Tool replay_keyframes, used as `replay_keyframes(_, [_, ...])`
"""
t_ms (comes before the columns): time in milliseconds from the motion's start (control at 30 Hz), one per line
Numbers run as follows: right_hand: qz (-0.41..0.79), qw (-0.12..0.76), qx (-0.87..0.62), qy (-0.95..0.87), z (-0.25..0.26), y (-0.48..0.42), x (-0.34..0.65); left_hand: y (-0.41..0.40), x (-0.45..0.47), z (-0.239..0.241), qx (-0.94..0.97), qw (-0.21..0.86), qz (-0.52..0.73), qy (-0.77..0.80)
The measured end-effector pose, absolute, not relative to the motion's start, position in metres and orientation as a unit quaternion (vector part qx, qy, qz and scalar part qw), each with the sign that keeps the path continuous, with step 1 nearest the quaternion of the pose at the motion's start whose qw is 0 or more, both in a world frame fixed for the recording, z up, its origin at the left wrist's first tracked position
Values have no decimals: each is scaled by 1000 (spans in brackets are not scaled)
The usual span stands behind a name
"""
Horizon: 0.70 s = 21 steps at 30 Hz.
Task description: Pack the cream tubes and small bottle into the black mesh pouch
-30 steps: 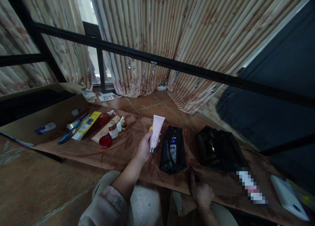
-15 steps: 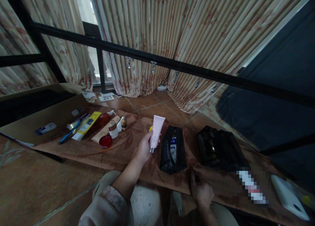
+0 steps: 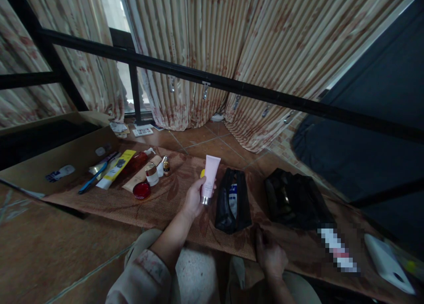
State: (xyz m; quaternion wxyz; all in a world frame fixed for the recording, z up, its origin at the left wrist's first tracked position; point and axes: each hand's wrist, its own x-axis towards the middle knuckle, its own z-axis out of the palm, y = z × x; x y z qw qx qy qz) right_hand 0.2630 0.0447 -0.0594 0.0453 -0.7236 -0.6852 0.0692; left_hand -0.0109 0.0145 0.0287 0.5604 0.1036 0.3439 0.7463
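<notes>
Left forearm reaches forward from lower left, sleeve (image 3: pixel 142 279) pushed back toward the elbow, wrist roughly in line with the arm. Left hand (image 3: pixel 194 199) closed around a pink tube (image 3: pixel 211 174), thumb across the near face, fingers wrapped behind with tips showing at its right edge. Tube stands nearly upright in the grip, leaning slightly right, silver cap (image 3: pixel 205 200) down, flat end up; it is just left of a black pouch (image 3: pixel 243 213) with a gaping top and a blue-and-white item (image 3: pixel 233 200) inside. Small yellow patch (image 3: pixel 202 174) behind the thumb, identity unclear. Right hand (image 3: pixel 273 255) low at the near edge of the brown cloth (image 3: pixel 185 189), fingers forward and bent; cannot tell whether it grips anything. Nearest to it, the pouch; farther right, a larger black bag (image 3: pixel 308 202). Well left: red jar (image 3: pixel 141 190), white jar (image 3: pixel 152 176), yellow-and-white tube (image 3: pixel 115 169).
</notes>
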Motion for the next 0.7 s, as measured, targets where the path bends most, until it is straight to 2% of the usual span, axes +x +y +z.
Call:
replay_keyframes(433, [58, 47, -724, -685, -64, 46, 266, 14, -14, 29, 106, 556, 745, 352])
replay_keyframes(700, [62, 41, -727, -682, -64, 47, 265, 17, -16, 27, 89, 515, 759, 388])
